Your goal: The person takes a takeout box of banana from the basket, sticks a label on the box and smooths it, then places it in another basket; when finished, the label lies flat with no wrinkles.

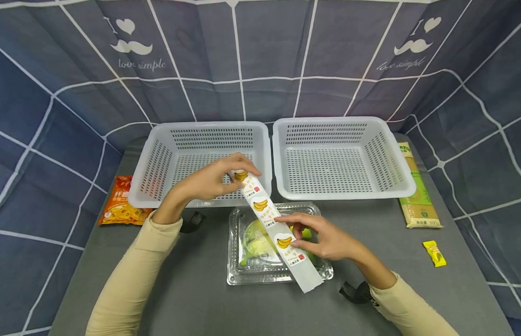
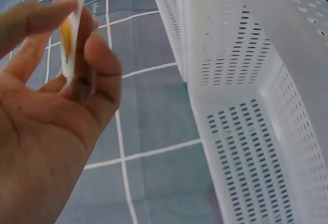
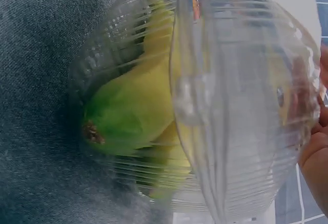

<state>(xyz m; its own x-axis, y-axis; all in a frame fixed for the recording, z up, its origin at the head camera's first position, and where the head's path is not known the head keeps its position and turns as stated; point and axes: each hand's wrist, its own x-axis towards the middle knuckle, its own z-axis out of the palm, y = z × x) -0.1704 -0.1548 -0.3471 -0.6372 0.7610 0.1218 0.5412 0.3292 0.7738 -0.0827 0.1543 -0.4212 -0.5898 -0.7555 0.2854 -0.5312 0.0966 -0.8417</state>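
Observation:
A long white paper label strip (image 1: 269, 219) printed with bananas slants over a clear plastic clamshell box (image 1: 239, 275). My left hand (image 1: 220, 179) pinches its upper end between thumb and fingers; the left wrist view shows the strip (image 2: 69, 34) edge-on in that grip. My right hand (image 1: 323, 235) pinches the strip's right edge lower down, with the free end hanging past the fingers. Inside the closed box lies yellow-green fruit (image 3: 128, 111), partly hidden by the strip in the head view. The right hand shows only at the right edge of the right wrist view.
Two white perforated baskets, left (image 1: 159, 135) and right (image 1: 340, 191), stand side by side behind the box. An orange snack bag (image 1: 122, 203) lies at the left, a green and tan packet (image 1: 418, 196) at the right, with a small yellow sachet (image 1: 434, 253) nearer me.

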